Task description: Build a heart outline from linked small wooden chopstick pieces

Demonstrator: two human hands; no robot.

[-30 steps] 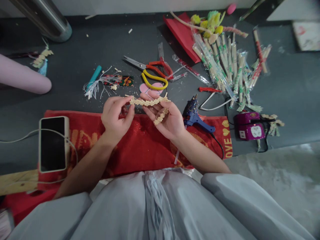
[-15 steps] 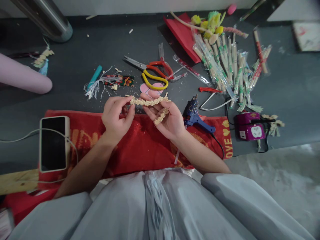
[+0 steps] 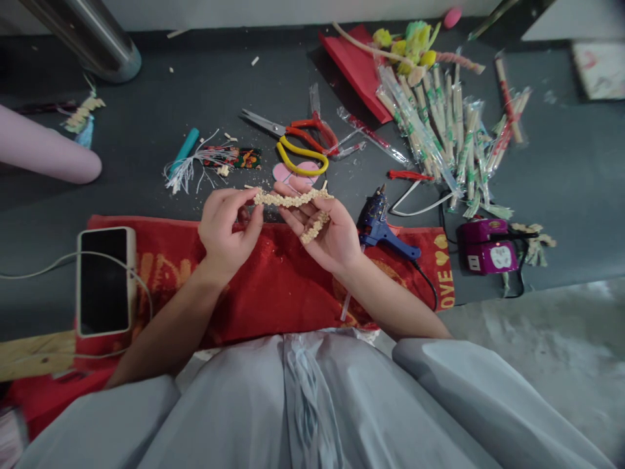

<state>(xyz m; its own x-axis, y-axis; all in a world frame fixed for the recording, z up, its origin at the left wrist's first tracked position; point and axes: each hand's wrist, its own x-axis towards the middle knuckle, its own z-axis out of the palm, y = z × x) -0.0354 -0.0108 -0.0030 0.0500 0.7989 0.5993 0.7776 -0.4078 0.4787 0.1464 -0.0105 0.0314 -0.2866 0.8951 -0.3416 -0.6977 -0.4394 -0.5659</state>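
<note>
A cream-coloured knobbly braided strip (image 3: 291,199) stretches between my hands above a red cloth (image 3: 273,286). Its left end is pinched between the thumb and fingers of my left hand (image 3: 227,228). On the other side, my right hand (image 3: 329,228) grips the strip with its thumb while the fingers lie under it, palm turned up. A second stretch of the braid (image 3: 315,228) hangs across the right palm; whether it joins the first is hidden by the thumb. Just beyond the hands lie yellow-and-red-handled scissors (image 3: 303,156) and a pink card (image 3: 288,173).
A blue glue gun (image 3: 383,228) rests right of my right hand, its cord near a purple power socket (image 3: 488,246). Several wrapped sticks (image 3: 439,124) lie at the back right. A phone (image 3: 105,280), a teal tube (image 3: 184,153) and white threads (image 3: 188,172) lie to the left.
</note>
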